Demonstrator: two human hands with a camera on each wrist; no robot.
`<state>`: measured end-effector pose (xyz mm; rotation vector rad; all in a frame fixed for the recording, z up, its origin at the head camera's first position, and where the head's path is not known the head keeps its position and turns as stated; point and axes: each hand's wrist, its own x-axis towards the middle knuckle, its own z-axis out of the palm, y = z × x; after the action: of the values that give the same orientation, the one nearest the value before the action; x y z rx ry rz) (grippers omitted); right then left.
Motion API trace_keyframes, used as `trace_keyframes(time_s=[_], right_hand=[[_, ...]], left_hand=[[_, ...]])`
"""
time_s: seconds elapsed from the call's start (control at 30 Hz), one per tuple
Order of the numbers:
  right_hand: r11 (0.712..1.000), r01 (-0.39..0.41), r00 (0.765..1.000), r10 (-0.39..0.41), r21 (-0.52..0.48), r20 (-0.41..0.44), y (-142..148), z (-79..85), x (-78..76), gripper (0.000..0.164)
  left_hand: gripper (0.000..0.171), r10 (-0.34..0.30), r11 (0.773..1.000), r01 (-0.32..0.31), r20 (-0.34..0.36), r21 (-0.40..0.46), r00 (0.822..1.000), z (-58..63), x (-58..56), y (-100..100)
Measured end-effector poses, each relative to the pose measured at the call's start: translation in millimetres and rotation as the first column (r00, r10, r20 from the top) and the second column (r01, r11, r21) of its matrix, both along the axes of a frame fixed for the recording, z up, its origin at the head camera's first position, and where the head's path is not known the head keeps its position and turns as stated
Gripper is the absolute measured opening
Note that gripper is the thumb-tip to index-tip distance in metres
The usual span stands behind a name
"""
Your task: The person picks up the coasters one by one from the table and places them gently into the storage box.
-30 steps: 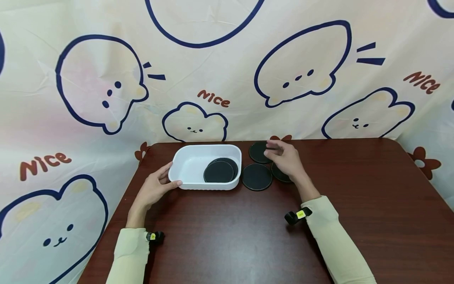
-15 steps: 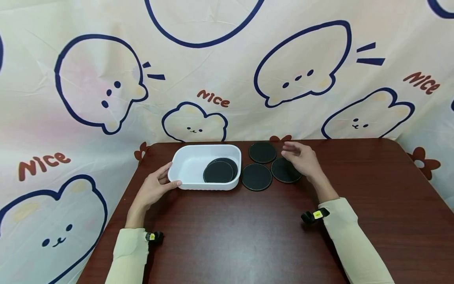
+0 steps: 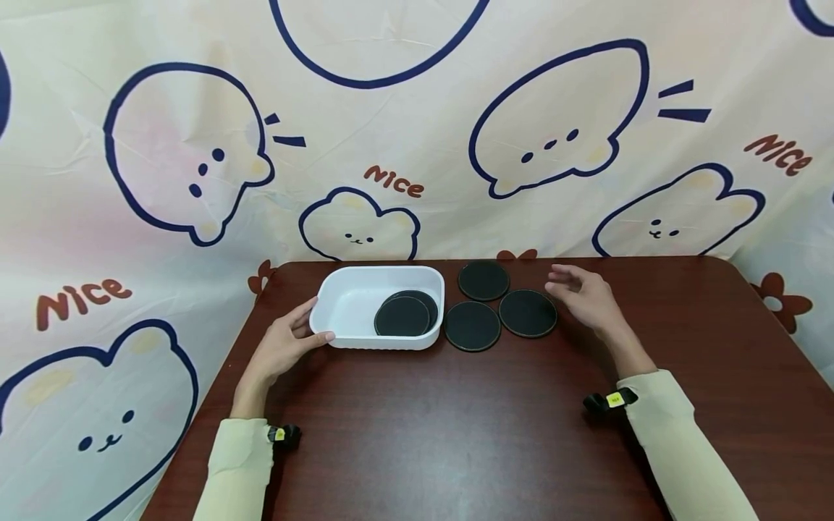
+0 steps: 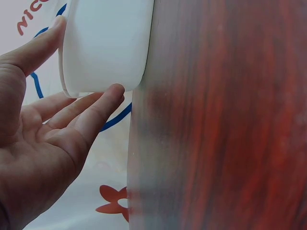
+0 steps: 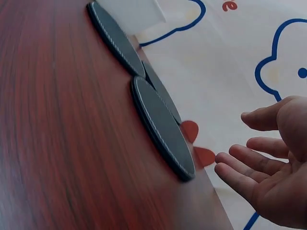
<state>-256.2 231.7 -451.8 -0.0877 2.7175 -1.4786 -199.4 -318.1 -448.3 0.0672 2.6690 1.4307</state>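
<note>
A white plastic tray (image 3: 345, 304) stands at the back of the table, with overlapping black round coasters (image 3: 402, 316) in its right part. My left hand (image 3: 280, 351) grips the tray's left end, thumb at the near corner and fingers along the end wall, as the left wrist view also shows. Three more black coasters lie right of the tray: a far one (image 3: 483, 281), a near one (image 3: 472, 326) and a right one (image 3: 528, 313), which shows a stitched edge in the right wrist view. My right hand (image 3: 589, 300) is just right of these, fingers loosely bent and holding nothing.
The brown wooden table (image 3: 443, 434) ends at a back edge close behind the tray and coasters. A pale cloth with cartoon prints (image 3: 443, 145) hangs behind it and at both sides.
My right hand has moved right, from above the coasters to beside them, uncovering the far and right coasters. The left hand and the tray have stayed in place.
</note>
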Motion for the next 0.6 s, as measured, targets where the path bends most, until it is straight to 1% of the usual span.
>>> trace_keyframes(time_s=[0.07,0.17,0.4,0.6], right_hand=[[1.0,-0.003,1.0,0.003,0.016,-0.004,4.2,-0.1,0.5,0.061],[0.998,-0.03,1.0,0.03,0.051,0.001,7.6,-0.9,-0.2,0.064],[0.98,-0.151,0.988,0.146,0.132,0.05,7.0,-4.3,-5.3,0.075],[0.964,-0.215,0.976,0.208,0.159,0.063,8.4,-8.2,-7.2,0.082]], left_hand=[[0.095,0.001,1.0,-0.001,0.001,0.001,1.0,0.2,-0.1,0.5],[0.095,0.002,1.0,-0.002,0.0,0.001,1.0,0.4,0.0,0.9],[0.095,0.0,1.0,0.0,-0.005,0.007,1.0,-1.7,-0.3,-0.6],[0.094,-0.004,1.0,0.004,-0.011,0.008,1.0,-1.6,-0.4,-0.8]])
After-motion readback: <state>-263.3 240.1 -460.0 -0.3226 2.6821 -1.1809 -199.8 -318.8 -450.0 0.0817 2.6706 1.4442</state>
